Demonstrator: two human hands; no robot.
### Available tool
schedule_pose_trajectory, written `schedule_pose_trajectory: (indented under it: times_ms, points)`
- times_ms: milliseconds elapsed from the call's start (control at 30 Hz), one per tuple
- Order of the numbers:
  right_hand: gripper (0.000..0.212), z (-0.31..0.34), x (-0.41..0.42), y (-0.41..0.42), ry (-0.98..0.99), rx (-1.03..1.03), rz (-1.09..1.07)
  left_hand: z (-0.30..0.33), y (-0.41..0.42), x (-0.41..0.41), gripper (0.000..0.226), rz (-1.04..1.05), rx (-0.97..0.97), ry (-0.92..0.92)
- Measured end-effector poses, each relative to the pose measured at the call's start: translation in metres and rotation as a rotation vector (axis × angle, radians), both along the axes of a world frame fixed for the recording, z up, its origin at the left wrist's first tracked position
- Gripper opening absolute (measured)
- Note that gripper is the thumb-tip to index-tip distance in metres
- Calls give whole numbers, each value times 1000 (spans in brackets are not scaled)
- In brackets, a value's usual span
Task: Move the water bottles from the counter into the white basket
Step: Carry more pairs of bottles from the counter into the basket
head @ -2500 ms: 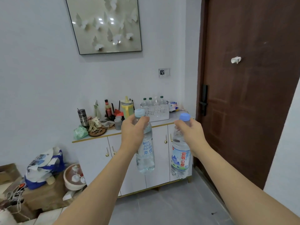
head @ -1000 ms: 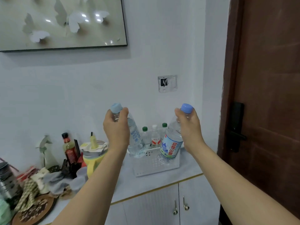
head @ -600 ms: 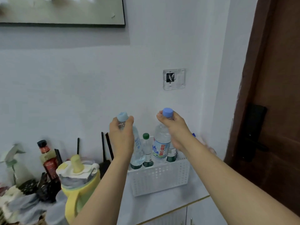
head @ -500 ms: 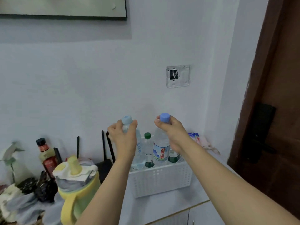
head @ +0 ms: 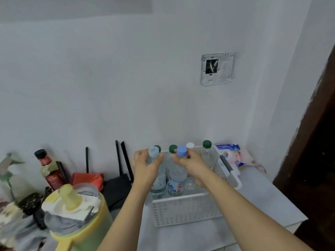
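Two capped bottles are gripped by the necks, pale-capped bottle (head: 157, 180) by left hand (head: 146, 168), blue-capped bottle (head: 176, 176) by right hand (head: 193, 164), at the white basket's (head: 184, 211) left end.

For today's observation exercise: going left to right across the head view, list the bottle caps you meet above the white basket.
pale blue cap → dark green cap → blue cap → white cap → dark green cap at far right.

Yellow jug (head: 81, 220), red-labelled sauce bottle (head: 49, 169), wall socket plate (head: 217, 69)
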State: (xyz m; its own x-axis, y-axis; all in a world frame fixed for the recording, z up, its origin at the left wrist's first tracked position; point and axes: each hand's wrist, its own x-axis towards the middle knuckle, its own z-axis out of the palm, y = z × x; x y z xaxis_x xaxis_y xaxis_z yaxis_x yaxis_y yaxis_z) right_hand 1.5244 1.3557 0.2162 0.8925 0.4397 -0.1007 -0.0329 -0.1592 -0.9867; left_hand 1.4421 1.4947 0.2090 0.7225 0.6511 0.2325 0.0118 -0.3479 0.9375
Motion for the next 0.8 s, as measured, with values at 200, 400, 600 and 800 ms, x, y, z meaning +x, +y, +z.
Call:
schedule_pose_trajectory:
  times_ms: [200, 400, 600, 800]
  points:
    - [39, -26, -5, -2, -153, -134, -8, -26, 2, -3, 13, -43, 88, 146]
    - [34, -34, -4, -4, -152, -114, 43, -27, -1, -4, 33, -28, 141, 163]
    - [38, -37, 1, -3, -178, -96, 94, -30, -3, -3, 32, -39, 157, 198]
    - [56, -47, 3, -3, -90, -120, 133, -27, -1, -5, 36, -39, 56, 155]
